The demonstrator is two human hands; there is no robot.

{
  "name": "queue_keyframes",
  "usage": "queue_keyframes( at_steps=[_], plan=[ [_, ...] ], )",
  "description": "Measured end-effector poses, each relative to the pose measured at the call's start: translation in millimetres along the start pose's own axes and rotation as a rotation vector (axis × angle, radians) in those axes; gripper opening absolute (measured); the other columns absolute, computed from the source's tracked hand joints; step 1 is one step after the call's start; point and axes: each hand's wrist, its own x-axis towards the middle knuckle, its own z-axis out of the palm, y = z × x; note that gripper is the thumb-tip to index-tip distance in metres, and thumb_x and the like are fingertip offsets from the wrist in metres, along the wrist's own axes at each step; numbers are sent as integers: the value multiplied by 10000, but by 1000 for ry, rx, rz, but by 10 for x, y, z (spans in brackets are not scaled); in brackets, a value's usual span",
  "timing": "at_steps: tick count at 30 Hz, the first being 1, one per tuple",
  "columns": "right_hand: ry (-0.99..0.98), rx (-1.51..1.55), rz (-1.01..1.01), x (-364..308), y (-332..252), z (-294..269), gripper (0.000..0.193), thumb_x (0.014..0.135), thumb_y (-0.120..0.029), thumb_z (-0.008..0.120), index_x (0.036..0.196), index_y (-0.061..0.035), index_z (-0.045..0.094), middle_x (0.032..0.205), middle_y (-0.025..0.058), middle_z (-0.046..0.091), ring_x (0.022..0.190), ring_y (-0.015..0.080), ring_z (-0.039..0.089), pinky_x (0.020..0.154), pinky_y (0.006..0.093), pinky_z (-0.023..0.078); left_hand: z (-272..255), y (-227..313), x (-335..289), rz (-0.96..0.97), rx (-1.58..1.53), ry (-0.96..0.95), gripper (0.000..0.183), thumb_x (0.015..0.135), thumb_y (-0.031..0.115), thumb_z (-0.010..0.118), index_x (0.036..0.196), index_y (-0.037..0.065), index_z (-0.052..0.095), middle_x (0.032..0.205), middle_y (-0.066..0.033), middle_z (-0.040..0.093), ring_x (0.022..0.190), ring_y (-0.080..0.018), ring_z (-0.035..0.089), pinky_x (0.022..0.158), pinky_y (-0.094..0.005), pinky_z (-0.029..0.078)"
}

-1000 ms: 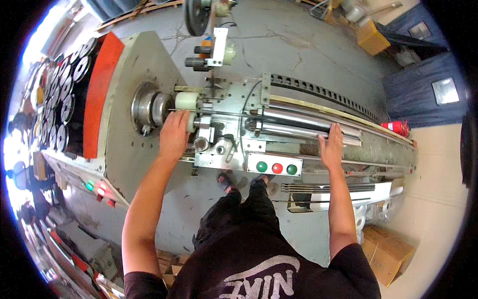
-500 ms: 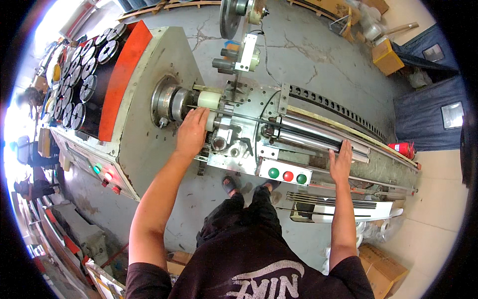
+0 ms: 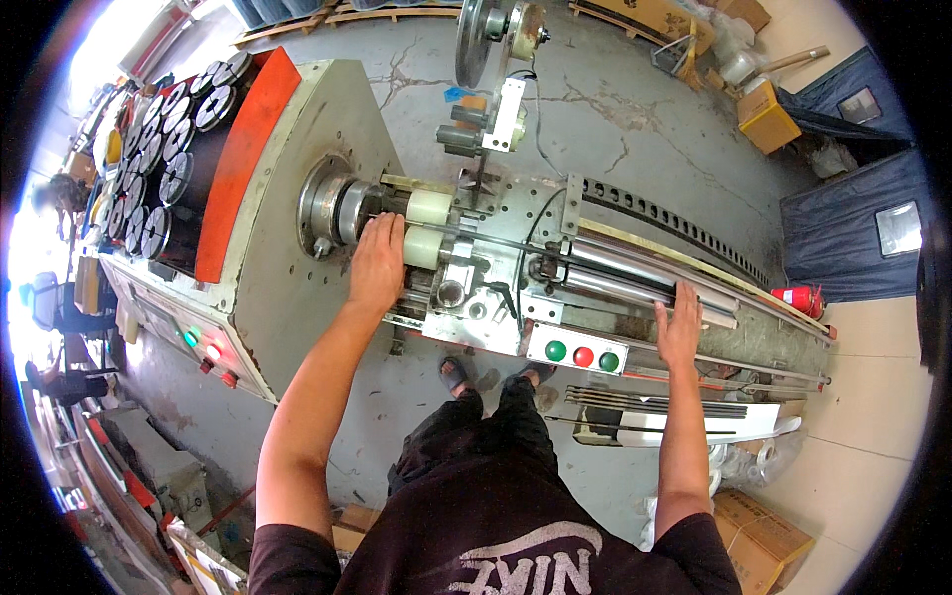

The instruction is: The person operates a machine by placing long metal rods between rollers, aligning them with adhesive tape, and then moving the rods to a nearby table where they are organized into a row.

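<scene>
A thin dark metal rod [image 3: 486, 237] runs from the chuck [image 3: 361, 209] on the left, across a flat steel carriage [image 3: 496, 268], to the right along the machine bed. My left hand [image 3: 378, 260] lies beside the chuck, fingers stretched out together with their tips at the rod; its thumb is hidden. Just right of those fingers are two pale rollers [image 3: 428, 208] on the carriage. My right hand [image 3: 681, 327] rests flat at the far end of the bright steel bars [image 3: 615, 282], fingers straight and thumb apart. Whether it touches the rod, I cannot tell.
A control box [image 3: 575, 349] with green and red buttons sits on the carriage's near side. To the left stands the machine housing [image 3: 288, 198], topped by black cylinders [image 3: 174, 174]. A lever arm with a wheel [image 3: 479, 45] rises beyond. Spare rods [image 3: 654, 402] lie on a near-right tray.
The carriage, with its rollers, button box and wheel arm, has shifted slightly right, away from the chuck. My left hand has edged left; my right hand has stayed nearly in place.
</scene>
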Motion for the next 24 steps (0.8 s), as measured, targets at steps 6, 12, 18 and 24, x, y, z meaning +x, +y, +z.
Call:
queue_keyframes(
  at_steps=[6,12,18,24],
  plan=[
    [10,1,-22,7,-97,29,617,1083,-394,537,1583,-55,407,1619,174,440,1536,380,345,1270,537,222,96,-214,25,11,31,-59,899,699,3,852,1497,-17,440,1528,-213,488,1466,-397,433,1260,-451,334],
    [4,-12,-37,23,-195,34,616,1085,-408,532,1579,-58,420,1614,171,452,1533,380,352,1272,543,218,96,-242,123,-8,50,-135,899,709,-6,838,1512,9,433,1511,-204,509,1465,-377,441,1262,-443,331],
    [4,18,-35,0,-365,-18,617,1067,-404,557,1553,-41,445,1597,184,467,1518,383,372,1275,551,214,28,-245,151,-4,36,-142,620,854,-20,638,1459,-9,502,1459,-192,560,1436,-351,487,1251,-436,343],
    [0,10,-8,12,-517,-30,609,1048,-393,591,1541,-60,464,1591,163,481,1515,365,381,1274,547,214,47,-277,180,23,38,-137,561,874,-1,615,1429,3,532,1416,-177,592,1411,-346,511,1245,-434,351]
  ],
)
